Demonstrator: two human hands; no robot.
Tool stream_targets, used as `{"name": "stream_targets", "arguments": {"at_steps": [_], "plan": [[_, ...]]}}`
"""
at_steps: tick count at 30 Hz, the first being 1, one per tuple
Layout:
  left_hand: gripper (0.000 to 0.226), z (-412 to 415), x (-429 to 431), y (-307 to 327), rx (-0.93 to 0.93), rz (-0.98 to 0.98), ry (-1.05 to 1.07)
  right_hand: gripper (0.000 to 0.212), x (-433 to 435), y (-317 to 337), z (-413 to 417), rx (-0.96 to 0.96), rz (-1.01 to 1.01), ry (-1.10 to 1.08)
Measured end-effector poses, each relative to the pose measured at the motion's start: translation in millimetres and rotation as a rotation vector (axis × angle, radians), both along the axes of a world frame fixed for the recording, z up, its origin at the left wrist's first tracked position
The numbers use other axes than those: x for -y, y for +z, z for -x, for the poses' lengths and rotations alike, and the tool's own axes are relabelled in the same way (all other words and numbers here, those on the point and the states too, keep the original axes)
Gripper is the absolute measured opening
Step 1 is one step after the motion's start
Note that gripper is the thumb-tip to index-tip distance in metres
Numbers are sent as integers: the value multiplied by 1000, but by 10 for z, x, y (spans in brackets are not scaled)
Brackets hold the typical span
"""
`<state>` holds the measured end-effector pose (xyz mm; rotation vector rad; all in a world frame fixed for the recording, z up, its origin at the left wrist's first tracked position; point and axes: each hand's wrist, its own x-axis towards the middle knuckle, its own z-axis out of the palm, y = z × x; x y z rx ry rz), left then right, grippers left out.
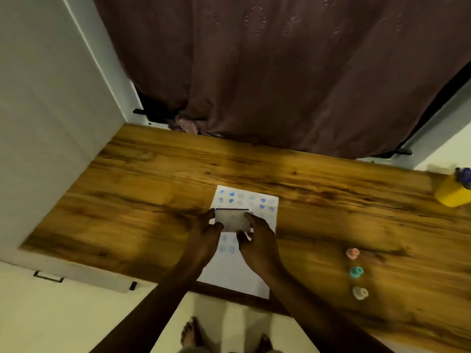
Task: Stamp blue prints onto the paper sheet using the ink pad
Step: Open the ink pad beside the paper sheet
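Wide bare stretch of brown wood-grain table (142, 189) left of white paper sheet (237, 273). Right side partly blocked: pink (352, 253), teal (356, 272) and cream (360, 293) small round stampers in a column, yellow cup (451, 193) at far right edge.

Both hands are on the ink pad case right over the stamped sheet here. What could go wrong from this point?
1. The left hand and right hand hold the ink pad case above the paper sheet; a slip might smear the blue prints beneath.
2. The sheet overhangs the table's near edge, so a forearm could drag it.
3. The three stamps lie far right, so reaching across might brush prints, which may still be wet.
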<state>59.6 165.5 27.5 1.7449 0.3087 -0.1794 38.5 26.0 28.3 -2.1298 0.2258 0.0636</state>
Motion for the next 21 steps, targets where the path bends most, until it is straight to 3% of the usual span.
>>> {"name": "stream_targets", "arguments": {"at_steps": [5, 13, 21], "plan": [[31, -63, -685, -146, 33, -38, 86, 54, -644, -108, -239, 7, 46, 68], [44, -209, -1413, -429, -102, -93, 118, 62, -1229, -299, -419, -122, 39, 219], [45, -183, -1622, -628, -88, -196, 37, 63, -1316, -514, -399, -139, 306, 289]]}}
